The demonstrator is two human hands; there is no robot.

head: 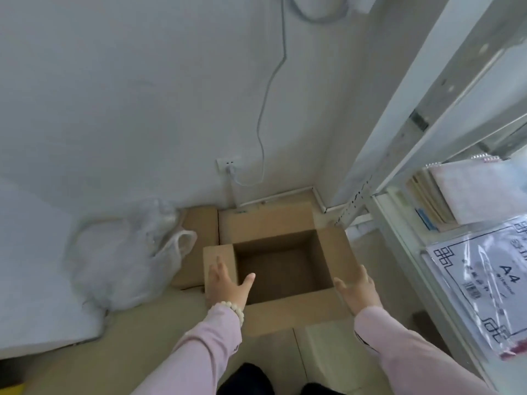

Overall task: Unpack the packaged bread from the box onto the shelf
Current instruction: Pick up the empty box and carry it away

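Head view, entry by item.

1. Box (285, 312): brown carton on the floor, in the corner just beside the shelf (405, 238). All four flaps are folded outward, so the opening faces up at you. That placement probably keeps the carry to the shelf short.
2. Packaged bread: none shows. Inside the box you can see only the brown bottom and walls, and no bread can be made out on the visible part of the shelf. In my judgement, the box is emptied or nearly so.
3. Left hand (225, 283): fingers straight and spread, gripping nothing. It lies over the left flap with the thumb out over the opening. Whether it touches the card cannot be told. A bead bracelet (232, 307) sits at the wrist.
4. Right hand (358, 289): likewise flat and unclenched, holding nothing, over the near end of the right flap. The two hands flank the opening, which suits taking the box by its sides or pressing the flaps.
5. Shelf contents: a wrapped pack marked A4 (484, 283), with spiral notebooks (470, 192) behind it.
6. Second carton (199, 223): against the wall, behind and to the left of the box.
7. Plastic bag (122, 252): translucent and crumpled, left of both cartons.
8. Cable (265, 109): hangs down the wall to a socket (228, 163).
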